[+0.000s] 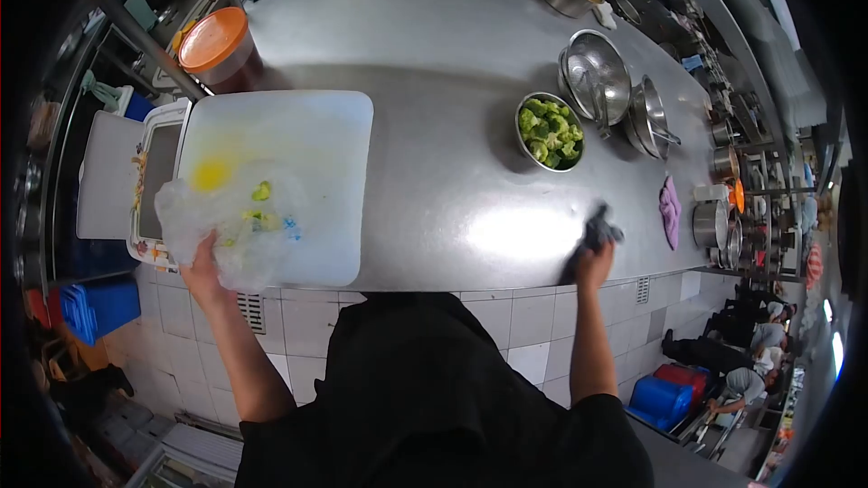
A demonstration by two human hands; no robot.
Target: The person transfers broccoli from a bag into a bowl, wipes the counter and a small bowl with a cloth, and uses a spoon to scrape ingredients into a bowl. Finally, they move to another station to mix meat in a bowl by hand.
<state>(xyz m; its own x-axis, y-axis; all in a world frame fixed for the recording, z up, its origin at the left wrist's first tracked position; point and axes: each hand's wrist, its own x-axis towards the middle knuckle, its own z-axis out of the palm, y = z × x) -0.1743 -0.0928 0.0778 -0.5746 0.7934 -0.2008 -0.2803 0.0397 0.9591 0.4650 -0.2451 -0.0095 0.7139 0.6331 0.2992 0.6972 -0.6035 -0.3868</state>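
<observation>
My left hand [204, 273] is closed on the near left edge of a clear plastic bag [194, 221], which lies over a white cutting board [339, 154]. A few green pieces [260, 191] show in or under the bag. At the right, close to the table's front edge, my right hand [595, 264] grips a dark cloth [600, 229]. Farther back stands a metal bowl of broccoli [550, 133], touched by neither hand.
Metal colanders [597, 72] and a purple cloth [669, 211] are on the steel table [425, 190] at the right. An orange-lidded container [217, 45] stands behind the board. Several people are at the far lower right.
</observation>
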